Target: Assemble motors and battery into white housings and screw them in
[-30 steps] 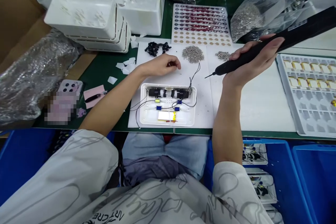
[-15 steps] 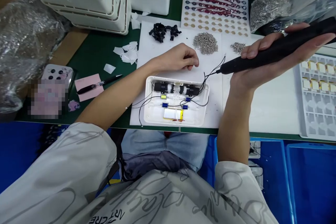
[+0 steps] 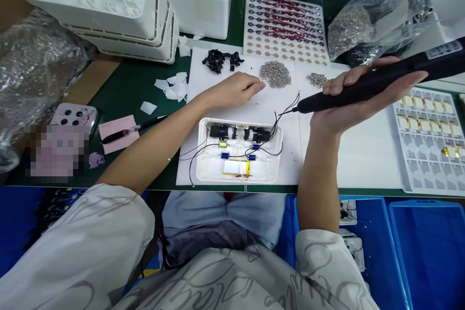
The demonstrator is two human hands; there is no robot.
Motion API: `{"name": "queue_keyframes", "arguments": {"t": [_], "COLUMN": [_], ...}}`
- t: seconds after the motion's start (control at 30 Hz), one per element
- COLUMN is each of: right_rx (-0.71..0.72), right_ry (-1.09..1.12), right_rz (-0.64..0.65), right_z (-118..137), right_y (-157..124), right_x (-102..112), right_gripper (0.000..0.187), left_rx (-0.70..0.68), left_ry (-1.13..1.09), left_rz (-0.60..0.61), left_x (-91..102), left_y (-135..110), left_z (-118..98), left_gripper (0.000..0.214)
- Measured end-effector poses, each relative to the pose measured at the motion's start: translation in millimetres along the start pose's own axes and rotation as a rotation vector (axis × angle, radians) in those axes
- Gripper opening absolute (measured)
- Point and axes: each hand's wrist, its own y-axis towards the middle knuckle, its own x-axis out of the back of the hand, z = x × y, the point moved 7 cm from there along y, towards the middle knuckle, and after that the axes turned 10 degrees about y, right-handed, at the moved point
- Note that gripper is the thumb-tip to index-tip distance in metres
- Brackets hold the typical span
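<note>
My left hand (image 3: 241,88) is closed, its fingers curled and thumb side toward a pile of small screws (image 3: 275,74), with the fingertips at the pile's lower left edge. Whatever those fingers may hold is hidden. Wrapped in my right hand (image 3: 337,106) is a black electric screwdriver (image 3: 378,86), its tip pointing left. Below the left hand lies an open white plastic housing (image 3: 203,174). Inside it are black cylindrical parts (image 3: 259,134), small blue components (image 3: 225,156) and a silver battery pack (image 3: 234,168). Thin black wires (image 3: 278,118) rise from its right side near the screwdriver tip.
Black plastic clips (image 3: 218,60) and a smaller screw pile (image 3: 317,80) lie farther back. A board with red wired parts (image 3: 283,19) stands behind them. White bins (image 3: 119,43) are stacked at left; a compartment tray (image 3: 417,155) is at right. A pen (image 3: 119,135) lies left.
My left hand has come closer to the screw pile, its fingers pointing more to the right. The right hand still holds the screwdriver. The whole view has shifted slightly.
</note>
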Motion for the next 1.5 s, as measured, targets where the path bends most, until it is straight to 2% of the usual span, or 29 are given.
{"name": "queue_keyframes", "arguments": {"t": [0.13,0.2,0.37,0.63,0.8,1.0,1.23,1.5], "right_rx": [0.09,0.166,0.253,0.235,0.249,0.278,0.277,0.29], "right_ry": [-0.039,-0.123,-0.26,-0.21,-0.103,-0.308,-0.34,-0.222], "right_rz": [-0.022,-0.045,-0.046,-0.057,-0.046,-0.035,-0.075,-0.063], "right_z": [19.2,33.5,48.0,40.5,42.3,40.1,36.9,42.1], "right_y": [-11.0,-18.1,-29.3,-29.7,-29.6,-28.5,-28.3,-30.6], "right_x": [-18.4,-30.7,-53.1,-53.0,-56.0,-49.8,-45.9,-54.4], "right_gripper": [0.054,0.05,0.043,0.038,0.039,0.044,0.047,0.039], "left_rx": [0.003,0.001,0.016,0.021,0.049,0.084,0.103,0.102], "left_ry": [-0.448,-0.596,-0.715,-0.997,-1.023,-0.992,-1.05,-1.067], "left_rz": [0.198,0.245,0.187,0.178,0.193,0.187,0.184,0.184], "left_x": [-20.3,-27.7,-30.8,-35.6,-37.0,-36.7,-38.3,-38.6], "left_y": [-3.8,-4.3,-0.6,0.7,1.4,1.1,1.1,1.1], "left_z": [-7.3,-8.1,-0.6,3.0,2.5,1.1,1.3,3.6], "left_gripper": [0.019,0.016,0.024,0.035,0.032,0.027,0.024,0.023]}}
